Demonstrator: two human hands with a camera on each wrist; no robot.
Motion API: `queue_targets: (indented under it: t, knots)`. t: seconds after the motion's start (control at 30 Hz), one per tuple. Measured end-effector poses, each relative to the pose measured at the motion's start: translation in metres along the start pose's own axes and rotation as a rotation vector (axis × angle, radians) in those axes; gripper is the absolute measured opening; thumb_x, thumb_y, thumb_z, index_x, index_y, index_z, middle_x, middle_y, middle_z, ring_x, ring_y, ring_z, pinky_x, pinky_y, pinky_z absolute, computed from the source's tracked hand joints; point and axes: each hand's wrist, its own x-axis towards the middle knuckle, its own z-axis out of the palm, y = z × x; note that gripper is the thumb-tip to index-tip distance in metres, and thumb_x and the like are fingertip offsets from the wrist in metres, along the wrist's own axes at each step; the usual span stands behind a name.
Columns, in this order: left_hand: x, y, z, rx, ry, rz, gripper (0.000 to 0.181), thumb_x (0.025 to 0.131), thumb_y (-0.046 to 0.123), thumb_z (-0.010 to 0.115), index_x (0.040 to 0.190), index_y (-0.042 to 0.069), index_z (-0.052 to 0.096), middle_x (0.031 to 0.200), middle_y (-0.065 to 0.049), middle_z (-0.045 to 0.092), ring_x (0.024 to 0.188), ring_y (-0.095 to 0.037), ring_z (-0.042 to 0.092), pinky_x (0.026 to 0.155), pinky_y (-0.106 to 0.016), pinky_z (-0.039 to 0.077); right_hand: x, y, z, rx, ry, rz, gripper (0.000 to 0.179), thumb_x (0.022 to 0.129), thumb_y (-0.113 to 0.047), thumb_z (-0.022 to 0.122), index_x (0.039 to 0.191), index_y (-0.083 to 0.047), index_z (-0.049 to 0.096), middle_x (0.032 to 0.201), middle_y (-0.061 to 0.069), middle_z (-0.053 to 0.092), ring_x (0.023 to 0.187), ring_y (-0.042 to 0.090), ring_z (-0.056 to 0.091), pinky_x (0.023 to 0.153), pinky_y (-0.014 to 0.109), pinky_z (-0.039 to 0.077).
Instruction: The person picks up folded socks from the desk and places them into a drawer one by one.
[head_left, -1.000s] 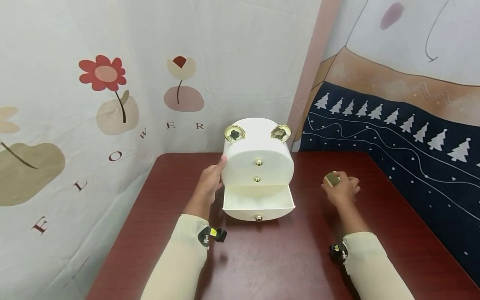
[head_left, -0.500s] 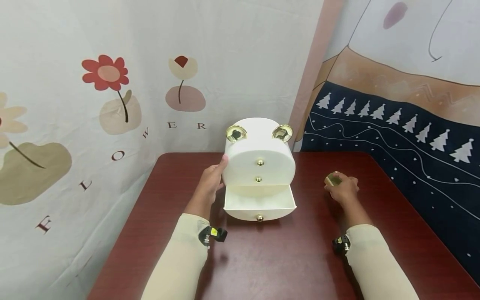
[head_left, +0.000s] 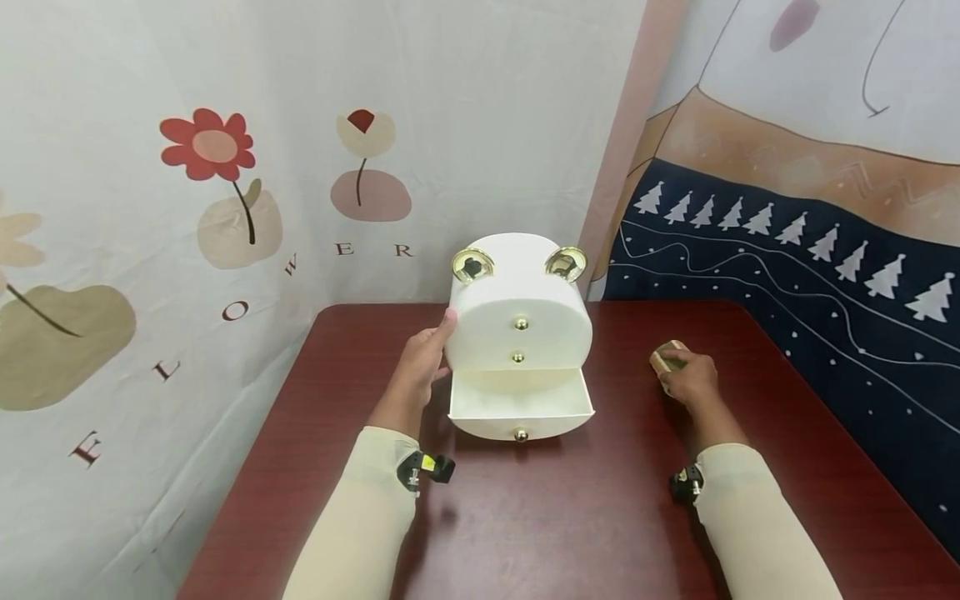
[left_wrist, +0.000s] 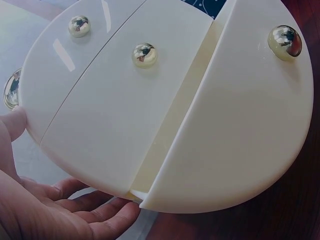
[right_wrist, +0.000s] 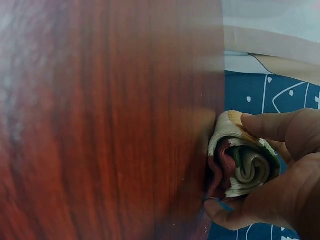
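A white drawer box (head_left: 517,333) with a rounded outline and gold knobs stands near the back of the table. Its bottom drawer (head_left: 521,400) is pulled out, and the part of its interior that shows is bare. My left hand (head_left: 420,362) rests against the box's left side; the thumb touches the edge and the fingers (left_wrist: 107,212) lie fairly straight along the side. To the right, my right hand (head_left: 690,379) grips a rolled-up sock (right_wrist: 245,160) between thumb and fingers, down at the tabletop. Its rolled end shows white, dark red and green knit.
The dark red wooden table (head_left: 540,517) runs up to a white flower-printed curtain (head_left: 480,125) at the back and left. A navy cloth with printed trees (head_left: 810,275) hangs on the right. Two gold, ear-like rounds (head_left: 472,265) stick out from the top of the box.
My right hand has moved slightly right with the sock, which has turned and sits lower. My left hand, the box and the open drawer hold their place.
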Motion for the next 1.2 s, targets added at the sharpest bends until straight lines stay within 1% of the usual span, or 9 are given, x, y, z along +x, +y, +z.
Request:
queue_targets:
  t: [0.13, 0.33, 0.43, 0.6, 0.7, 0.87, 0.97, 1.1, 1.2]
  knots:
    - [0.0009, -0.0004, -0.0002, 0.001, 0.002, -0.004, 0.085, 0.106, 0.071, 0.053, 0.158, 0.003, 0.052, 0.167, -0.016, 0.048, 0.162, -0.036, 0.039, 0.128, -0.066, 0.036, -0.0012, -0.0017, -0.0004, -0.012, 0.002, -0.016, 0.049, 0.094, -0.003, 0.074, 0.142, -0.002, 0.068, 0.148, 0.045, 0.049, 0.124, 0.051, 0.057, 0.102, 0.053, 0.053]
    - [0.0026, -0.0013, 0.0003, 0.003, 0.0, -0.005, 0.086, 0.106, 0.072, 0.052, 0.158, 0.003, 0.05, 0.168, -0.017, 0.048, 0.162, -0.036, 0.039, 0.128, -0.065, 0.037, -0.0043, -0.0008, 0.0008, -0.062, 0.012, -0.055, 0.049, 0.091, -0.003, 0.072, 0.14, -0.002, 0.069, 0.148, 0.047, 0.047, 0.128, 0.056, 0.054, 0.109, 0.059, 0.05]
    - [0.0029, -0.0014, 0.0004, 0.005, 0.002, -0.01, 0.087, 0.106, 0.072, 0.053, 0.159, 0.003, 0.049, 0.169, -0.017, 0.046, 0.163, -0.036, 0.039, 0.128, -0.065, 0.037, -0.0052, 0.0004, 0.0022, -0.07, 0.012, -0.064, 0.049, 0.09, -0.003, 0.07, 0.139, -0.003, 0.07, 0.149, 0.045, 0.047, 0.132, 0.056, 0.052, 0.11, 0.058, 0.049]
    - [0.0009, -0.0001, 0.0006, 0.001, 0.003, -0.012, 0.085, 0.107, 0.071, 0.054, 0.159, 0.004, 0.049, 0.17, -0.016, 0.045, 0.164, -0.036, 0.037, 0.128, -0.065, 0.037, -0.0056, 0.0012, 0.0028, -0.073, 0.02, -0.084, 0.05, 0.085, -0.001, 0.068, 0.135, -0.005, 0.073, 0.146, 0.043, 0.052, 0.125, 0.053, 0.055, 0.097, 0.048, 0.05]
    - [0.0007, 0.0, 0.0002, 0.004, 0.007, -0.012, 0.085, 0.106, 0.071, 0.054, 0.16, 0.004, 0.049, 0.171, -0.016, 0.044, 0.164, -0.036, 0.037, 0.128, -0.066, 0.037, -0.0056, 0.0008, 0.0031, -0.068, 0.03, -0.088, 0.049, 0.084, -0.001, 0.069, 0.132, -0.005, 0.075, 0.143, 0.042, 0.056, 0.121, 0.051, 0.058, 0.091, 0.042, 0.05]
    - [0.0023, -0.0013, 0.0001, 0.009, 0.01, -0.013, 0.088, 0.106, 0.072, 0.053, 0.161, 0.004, 0.048, 0.172, -0.017, 0.042, 0.164, -0.037, 0.036, 0.127, -0.066, 0.038, -0.0045, 0.0012, 0.006, -0.04, 0.063, -0.07, 0.044, 0.085, -0.001, 0.073, 0.129, -0.006, 0.078, 0.14, 0.037, 0.063, 0.119, 0.048, 0.061, 0.087, 0.037, 0.049]
    - [0.0025, -0.0017, 0.0001, 0.006, 0.01, -0.014, 0.088, 0.106, 0.072, 0.053, 0.161, 0.004, 0.047, 0.173, -0.017, 0.041, 0.164, -0.037, 0.036, 0.127, -0.066, 0.038, -0.0041, 0.0018, 0.0071, -0.013, 0.083, -0.055, 0.042, 0.084, -0.001, 0.075, 0.126, -0.006, 0.079, 0.137, 0.036, 0.066, 0.117, 0.045, 0.062, 0.083, 0.031, 0.048]
    - [0.0022, -0.0014, 0.0002, 0.0, 0.007, -0.011, 0.087, 0.106, 0.072, 0.052, 0.161, 0.004, 0.048, 0.172, -0.017, 0.042, 0.164, -0.037, 0.036, 0.127, -0.066, 0.037, -0.004, 0.0033, 0.0066, 0.066, 0.075, -0.009, 0.045, 0.084, 0.0, 0.074, 0.129, -0.005, 0.077, 0.136, 0.037, 0.066, 0.105, 0.04, 0.064, 0.067, 0.024, 0.05]
    - [0.002, -0.0007, 0.0005, 0.003, 0.007, -0.009, 0.088, 0.106, 0.072, 0.052, 0.16, 0.003, 0.048, 0.172, -0.017, 0.042, 0.164, -0.037, 0.036, 0.128, -0.067, 0.037, -0.0045, 0.0041, 0.0064, 0.124, 0.064, 0.026, 0.048, 0.086, 0.002, 0.071, 0.132, -0.005, 0.076, 0.137, 0.037, 0.065, 0.09, 0.031, 0.064, 0.054, 0.024, 0.053]
